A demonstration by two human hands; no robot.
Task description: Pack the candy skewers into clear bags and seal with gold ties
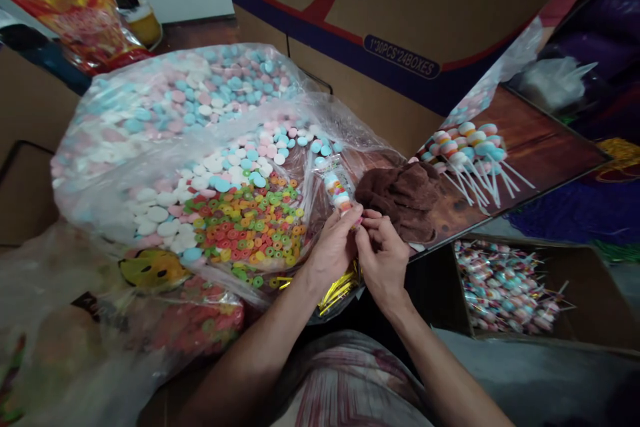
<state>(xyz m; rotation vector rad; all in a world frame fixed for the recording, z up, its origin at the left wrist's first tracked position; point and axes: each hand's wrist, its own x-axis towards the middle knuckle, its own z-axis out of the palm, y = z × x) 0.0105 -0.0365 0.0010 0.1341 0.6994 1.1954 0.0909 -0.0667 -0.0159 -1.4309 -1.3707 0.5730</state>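
My left hand (334, 245) is closed around the lower end of a marshmallow skewer (336, 188) in a clear wrapper, which points away from me. Right beside it, my right hand (387, 255) pinches at the bottom of the same skewer; what is between its fingertips is too small to make out. Gold twist ties (337, 292) lie below my wrists. To the left are ring-shaped gummies (250, 223) in several colours, with pink, white and blue marshmallows (190, 107) in a big clear bag behind them. A brown cloth (400, 197) lies just right of the hands.
Unwrapped marshmallow skewers (473, 147) with white sticks are piled at the table's right. Below the table edge, an open cardboard box (585, 287) holds many wrapped ones. A large printed carton (340, 33) stands behind the table. A red bag (75, 10) is at the far left.
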